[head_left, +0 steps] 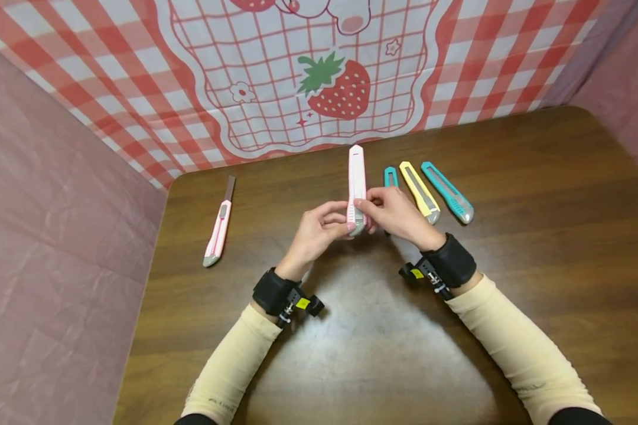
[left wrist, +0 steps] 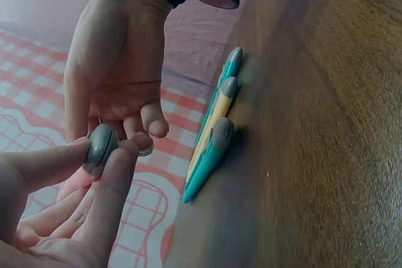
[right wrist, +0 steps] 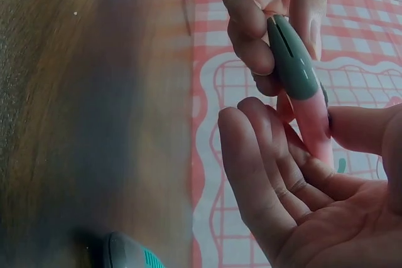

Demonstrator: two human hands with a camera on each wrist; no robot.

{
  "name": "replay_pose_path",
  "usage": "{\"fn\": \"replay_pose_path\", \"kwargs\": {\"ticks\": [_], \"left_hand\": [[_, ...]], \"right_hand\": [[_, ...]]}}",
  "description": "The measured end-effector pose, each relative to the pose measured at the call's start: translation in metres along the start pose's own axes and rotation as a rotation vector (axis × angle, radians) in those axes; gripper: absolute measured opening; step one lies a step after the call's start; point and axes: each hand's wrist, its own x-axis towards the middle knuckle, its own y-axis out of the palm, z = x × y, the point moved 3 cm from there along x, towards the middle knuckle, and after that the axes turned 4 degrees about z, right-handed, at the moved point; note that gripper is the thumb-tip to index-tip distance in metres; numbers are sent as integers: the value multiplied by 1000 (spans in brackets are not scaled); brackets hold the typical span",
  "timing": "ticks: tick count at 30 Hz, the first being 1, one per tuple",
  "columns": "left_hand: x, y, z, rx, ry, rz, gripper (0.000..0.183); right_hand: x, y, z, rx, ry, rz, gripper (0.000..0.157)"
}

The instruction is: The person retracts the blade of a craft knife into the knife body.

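Note:
A pink box cutter (head_left: 357, 171) is held up over the table between both hands, its tip away from me and no blade showing beyond it. Near its grey end cap (left wrist: 100, 149), my left hand (head_left: 315, 231) pinches the cutter between thumb and fingers. My right hand (head_left: 399, 217) grips the same cutter from the right. In the right wrist view, the right thumb (right wrist: 361, 130) presses against the dark slider on the pink body, while the outer fingers extend beside it.
Left on the wooden table (head_left: 319, 366) lies another pink box cutter (head_left: 220, 233), its blade (head_left: 230, 188) extended. Beyond my right hand lie a partly hidden teal cutter (head_left: 390, 175), a yellow cutter (head_left: 416, 186) and another teal cutter (head_left: 446, 190). A checked cloth (head_left: 468, 65) hangs behind.

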Motion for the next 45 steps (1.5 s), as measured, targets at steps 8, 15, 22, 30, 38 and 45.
{"fn": "replay_pose_path", "kwargs": {"ticks": [8,15,22,30,38,45], "left_hand": [[4,1,4,4,-53,6,42],[9,-5,19,3,-118,-18,40],[15,-7,26,7,-139,-46,33],[29,1,30,147,-191,-20,32],[42,10,24,300,-199,14,29],[48,12,19,371,-200,7,24]], "right_hand": [[-3,-20,-1,55,9,-56,30],[-9,-37,3,52,-5,-104,31],[-11,-40,4,77,-6,-98,32],[-12,-43,5,77,-14,-116,30],[-13,-45,6,50,-19,-125,31],[-12,-49,7,25,-24,-133,31]]}}
